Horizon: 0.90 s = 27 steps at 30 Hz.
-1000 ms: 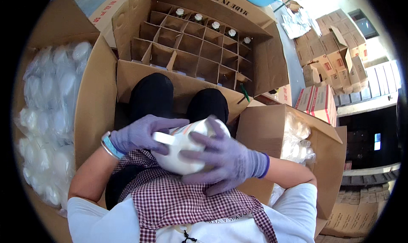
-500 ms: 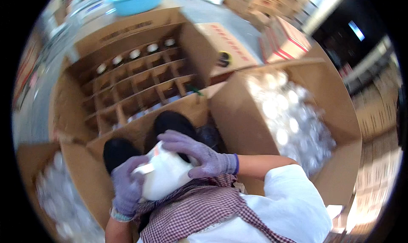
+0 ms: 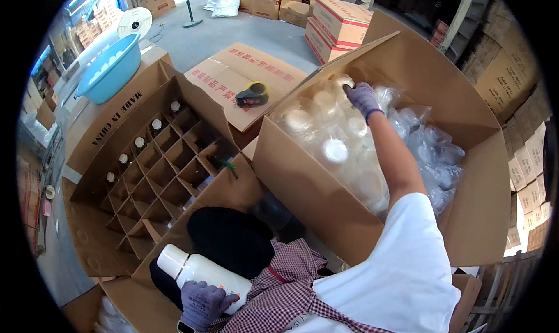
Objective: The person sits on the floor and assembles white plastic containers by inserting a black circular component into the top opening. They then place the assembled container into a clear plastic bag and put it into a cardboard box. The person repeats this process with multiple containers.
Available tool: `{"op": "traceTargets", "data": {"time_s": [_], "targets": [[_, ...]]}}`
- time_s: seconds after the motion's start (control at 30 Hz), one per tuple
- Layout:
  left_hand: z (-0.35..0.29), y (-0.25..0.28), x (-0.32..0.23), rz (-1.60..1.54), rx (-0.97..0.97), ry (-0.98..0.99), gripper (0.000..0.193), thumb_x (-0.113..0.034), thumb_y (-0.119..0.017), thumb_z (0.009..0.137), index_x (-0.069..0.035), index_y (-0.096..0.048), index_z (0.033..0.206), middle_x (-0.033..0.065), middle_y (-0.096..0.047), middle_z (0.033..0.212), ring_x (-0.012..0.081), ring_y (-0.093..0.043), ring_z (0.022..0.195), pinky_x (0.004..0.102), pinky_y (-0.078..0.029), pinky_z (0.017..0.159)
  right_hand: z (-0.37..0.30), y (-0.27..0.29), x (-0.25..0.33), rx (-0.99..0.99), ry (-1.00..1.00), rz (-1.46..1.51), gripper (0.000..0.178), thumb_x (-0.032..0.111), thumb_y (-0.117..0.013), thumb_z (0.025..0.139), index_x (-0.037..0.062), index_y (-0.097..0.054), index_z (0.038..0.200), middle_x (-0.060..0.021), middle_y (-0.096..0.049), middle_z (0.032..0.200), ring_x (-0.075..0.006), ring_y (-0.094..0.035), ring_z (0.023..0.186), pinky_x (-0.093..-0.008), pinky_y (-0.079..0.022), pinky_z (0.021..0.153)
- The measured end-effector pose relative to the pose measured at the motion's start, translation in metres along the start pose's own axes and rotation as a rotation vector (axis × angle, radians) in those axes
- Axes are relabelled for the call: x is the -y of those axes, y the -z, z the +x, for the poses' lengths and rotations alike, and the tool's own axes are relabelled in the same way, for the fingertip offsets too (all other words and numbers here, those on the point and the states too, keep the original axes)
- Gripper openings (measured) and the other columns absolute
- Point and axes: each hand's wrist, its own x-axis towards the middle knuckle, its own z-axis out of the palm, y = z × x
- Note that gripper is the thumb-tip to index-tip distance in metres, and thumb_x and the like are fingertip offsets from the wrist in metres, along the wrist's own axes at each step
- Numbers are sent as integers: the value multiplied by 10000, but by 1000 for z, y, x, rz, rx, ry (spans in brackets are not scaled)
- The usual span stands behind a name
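Note:
My left hand (image 3: 204,302), in a grey-purple knit glove, is closed around the body of a white vacuum flask (image 3: 216,279). The flask lies tilted across my lap, its capped end pointing up and left. Stretched far to the right, my gloved right hand (image 3: 365,99) reaches into a large open carton (image 3: 317,168). Its fingers are curled at the top of the pale, round-ended pieces in clear plastic bags (image 3: 335,150); what they grip, if anything, is hidden. In front of me stands a divided carton (image 3: 166,152), with several white-capped flasks (image 3: 140,142) along its far row.
A tape dispenser (image 3: 253,94) rests on a closed carton (image 3: 212,71) beyond the divided one. At the far left is a blue basin (image 3: 110,68) with white pieces inside. Red-striped boxes (image 3: 338,27) stand behind the right carton. A green-handled tool (image 3: 224,163) hangs at the dividers' near edge.
Both hands were on the white flask at my lap. My right hand has left it for the right carton, while my left hand keeps the flask, now tilted and showing its cap.

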Motion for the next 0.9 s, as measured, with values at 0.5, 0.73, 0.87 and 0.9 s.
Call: {"op": "traceTargets", "data": {"time_s": [0.5, 0.73, 0.87, 0.9], "targets": [[-1, 23, 6, -133, 56, -20, 415, -558, -701, 806, -145, -735, 773, 23, -616, 570, 208, -654, 609, 393, -472, 623, -28, 293, 160, 391, 542, 790, 585, 481, -533, 960, -56, -697, 1123, -146, -690, 1105, -199, -636, 900, -326, -510, 854], [32, 58, 6, -400, -399, -57, 662, -423, -849, 652, -99, -678, 1204, 109, -658, 1031, 310, -634, 958, 406, -494, 863, -43, 315, 368, 891, 1467, 1267, 890, 689, -526, 902, 6, -392, 1458, -263, -350, 1458, -376, -528, 1181, -488, -450, 983], [44, 51, -16, -573, -733, -170, 1351, -521, -940, 494, -17, -247, 1538, 213, -367, 1500, 353, -433, 1343, 473, -388, 1110, -82, 255, 486, 652, 993, 1508, 633, 394, -532, 1004, 7, -377, 1480, -145, -429, 1492, -289, -500, 1272, -396, -394, 1092], [37, 54, -20, -640, -832, -186, 1356, -587, -921, 482, -16, -270, 1527, 229, -370, 1495, 357, -423, 1353, 481, -369, 1118, -94, 207, 516, 169, 1093, 1362, 672, 423, -590, 957, -16, -416, 1434, -196, -455, 1447, -340, -495, 1273, -414, -396, 1089]]}}
